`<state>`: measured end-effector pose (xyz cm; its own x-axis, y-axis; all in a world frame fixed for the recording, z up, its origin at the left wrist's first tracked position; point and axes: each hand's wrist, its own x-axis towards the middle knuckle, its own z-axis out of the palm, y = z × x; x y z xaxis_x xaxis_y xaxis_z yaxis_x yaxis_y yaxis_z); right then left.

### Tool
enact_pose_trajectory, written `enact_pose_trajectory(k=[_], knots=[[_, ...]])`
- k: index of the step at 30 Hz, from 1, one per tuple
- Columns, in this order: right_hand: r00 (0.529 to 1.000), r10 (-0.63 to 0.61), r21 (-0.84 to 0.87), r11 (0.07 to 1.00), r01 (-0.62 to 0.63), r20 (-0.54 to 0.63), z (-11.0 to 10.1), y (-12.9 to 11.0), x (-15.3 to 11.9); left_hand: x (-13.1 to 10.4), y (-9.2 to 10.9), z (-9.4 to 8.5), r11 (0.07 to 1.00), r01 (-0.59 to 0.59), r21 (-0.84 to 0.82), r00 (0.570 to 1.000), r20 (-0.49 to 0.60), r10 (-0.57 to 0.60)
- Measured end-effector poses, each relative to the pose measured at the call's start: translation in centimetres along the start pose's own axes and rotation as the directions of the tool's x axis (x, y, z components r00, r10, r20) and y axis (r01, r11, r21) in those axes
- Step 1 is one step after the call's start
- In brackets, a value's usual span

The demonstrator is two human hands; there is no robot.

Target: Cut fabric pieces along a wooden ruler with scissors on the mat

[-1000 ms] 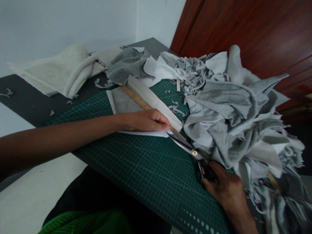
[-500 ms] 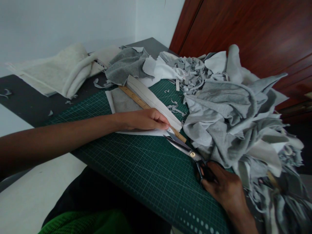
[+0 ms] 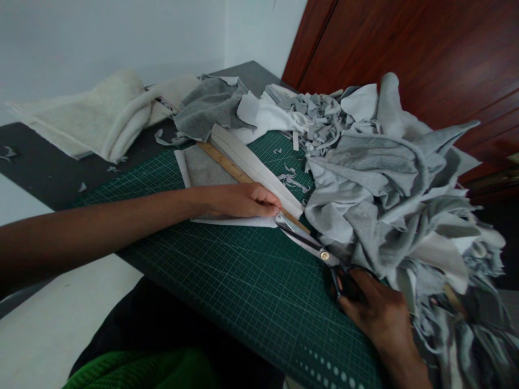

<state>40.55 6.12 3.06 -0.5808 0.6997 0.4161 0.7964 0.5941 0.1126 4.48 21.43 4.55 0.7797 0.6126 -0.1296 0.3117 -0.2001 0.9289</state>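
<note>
My right hand [image 3: 379,313] grips the black handles of a pair of scissors [image 3: 324,255], whose blades point up-left and stand slightly apart at the near corner of a folded grey fabric piece [image 3: 206,168]. My left hand [image 3: 249,201] pinches that fabric's edge beside the blade tips. A wooden ruler [image 3: 225,161] lies slantwise over the fabric and passes behind my left fingers. Beyond the ruler runs a pale strip [image 3: 247,156] with a line drawn on it. How much cloth sits between the blades is too small to tell.
Beneath the work is a green cutting mat [image 3: 227,275]. A large heap of grey fabric [image 3: 373,178] covers the right side. Small cloth scraps [image 3: 292,179] lie near the strip. Cream cloth [image 3: 93,116] and a dark grey piece [image 3: 211,108] rest at the back.
The scissors have shifted slightly right with my right hand, and their blades have come closer together. My left hand has barely moved.
</note>
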Motion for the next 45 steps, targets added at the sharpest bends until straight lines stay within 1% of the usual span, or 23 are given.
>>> enact_pose_trajectory(k=[5,10,16,25,32,39,45], knots=[[1.000,0.002,0.003,1.000,-0.002,-0.003,0.0,-0.2,0.1,-0.1,0.1,0.2,0.999,-0.006,-0.031,1.000,-0.004,0.005],[1.000,-0.010,-0.018,1.000,0.010,-0.010,-0.1,-0.4,0.3,-0.2,0.2,0.3,0.995,0.023,-0.102,1.000,-0.012,-0.025],[1.000,-0.024,-0.030,0.999,0.024,0.002,0.1,-0.1,-0.2,-0.3,0.6,0.3,0.988,0.036,-0.147,0.999,-0.007,-0.037],[0.999,0.037,-0.015,0.999,-0.037,0.005,0.3,0.0,-1.0,-0.3,0.7,0.3,0.985,0.062,-0.161,0.998,-0.018,-0.066],[0.998,0.056,-0.017,0.998,-0.056,0.013,0.6,0.4,-1.9,-0.3,0.8,0.4,0.977,0.091,-0.192,0.994,-0.035,-0.099],[0.999,0.043,-0.024,0.999,-0.043,-0.010,0.5,0.3,-1.6,-0.3,0.6,0.5,0.970,0.109,-0.216,0.993,-0.030,-0.118],[0.993,0.115,-0.032,0.993,-0.113,0.041,0.5,0.1,-2.3,-0.6,0.9,0.5,0.969,0.101,-0.226,0.993,-0.037,-0.112]])
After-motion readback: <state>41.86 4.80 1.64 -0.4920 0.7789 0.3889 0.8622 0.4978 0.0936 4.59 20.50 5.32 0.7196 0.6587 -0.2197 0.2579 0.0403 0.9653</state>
